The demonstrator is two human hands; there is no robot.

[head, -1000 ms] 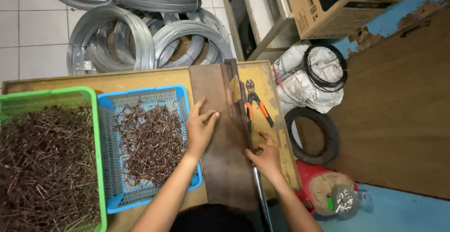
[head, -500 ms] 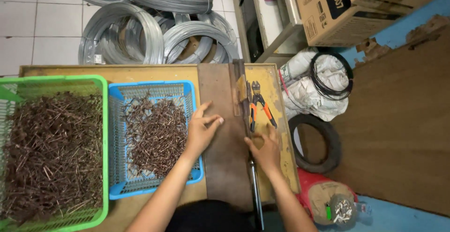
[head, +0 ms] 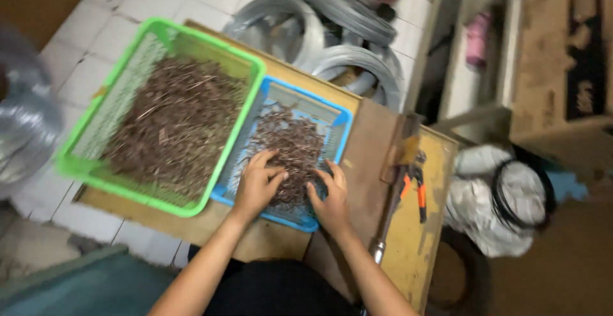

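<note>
Both of my hands reach into a blue plastic basket [head: 338, 122] that holds a pile of short brown wire pieces [head: 290, 145]. My left hand [head: 258, 183] rests on the near left part of the pile, fingers curled into the pieces. My right hand [head: 330, 196] sits at the near right edge of the pile, fingers bent around some of them. Whether either hand has closed on a bunch is unclear in the blurred view.
A larger green basket [head: 163, 38] full of the same brown pieces stands left of the blue one. Orange-handled pliers [head: 414, 185] and a long metal lever cutter [head: 391, 214] lie on the yellow board at right. Coils of grey wire [head: 348, 16] lie on the tiled floor beyond.
My hands left the brown board and the cutter handle and moved left into the blue basket. The camera swung and tilted, so the baskets now sit in the middle.
</note>
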